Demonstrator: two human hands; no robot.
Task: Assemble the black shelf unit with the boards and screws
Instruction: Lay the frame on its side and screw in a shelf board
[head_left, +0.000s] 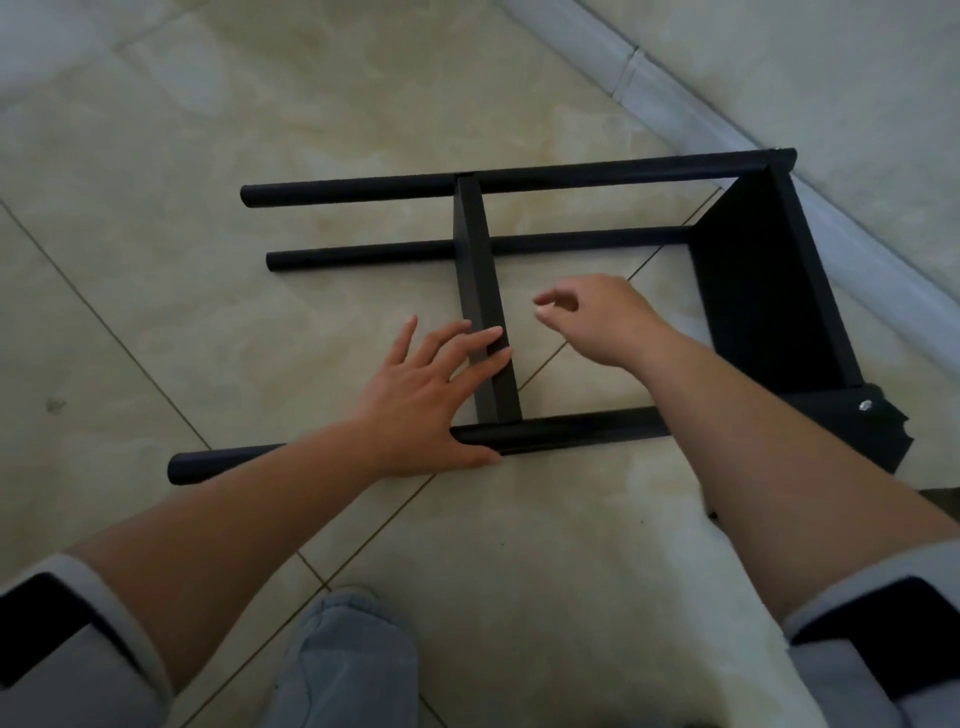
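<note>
Seating middle board (483, 306) between poles: left hand (431, 395) presses it, fingers straight; right hand (597, 317) hovers loosely curled, empty. Next: screw needed.

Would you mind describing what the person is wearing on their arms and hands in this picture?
Both hands, the left hand and the right hand, are bare: no gloves, rings or watch show. The forearms are bare too. Each arm has a light grey sleeve pushed up near the elbow, the left sleeve and the right sleeve, each with a black panel on it.
</note>
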